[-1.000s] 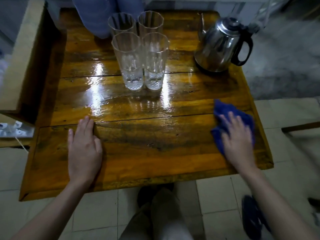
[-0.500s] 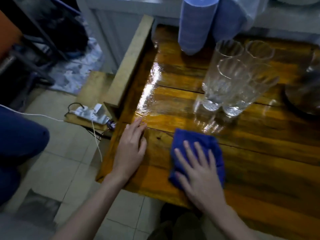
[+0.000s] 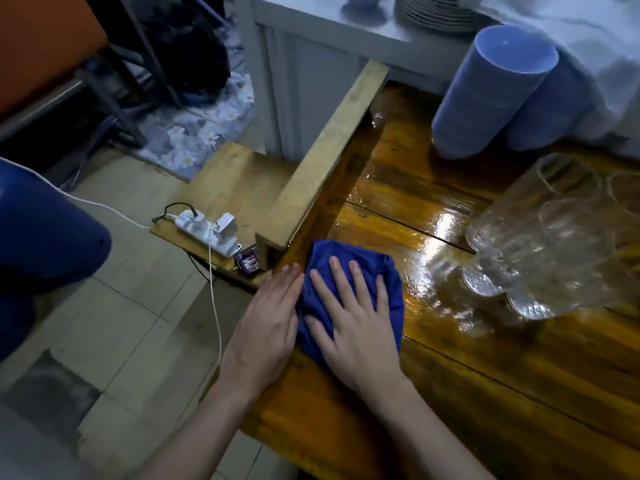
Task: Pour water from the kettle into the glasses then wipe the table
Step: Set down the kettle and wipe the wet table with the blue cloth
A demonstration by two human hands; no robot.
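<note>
Cloth (image 3: 349, 258) (deep blue, rumpled) lies under right hand (image 3: 349, 327), fingers (image 3: 337, 271) spread.

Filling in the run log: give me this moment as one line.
phase: wiping | right hand: flat on blue cloth | left hand: flat on table beside cloth | glasses: apart, right

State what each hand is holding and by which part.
Nothing is gripped. The right hand presses flat, fingers spread, on top of the blue cloth. The left hand lies flat on the wooden table, its edge against the cloth.
</note>
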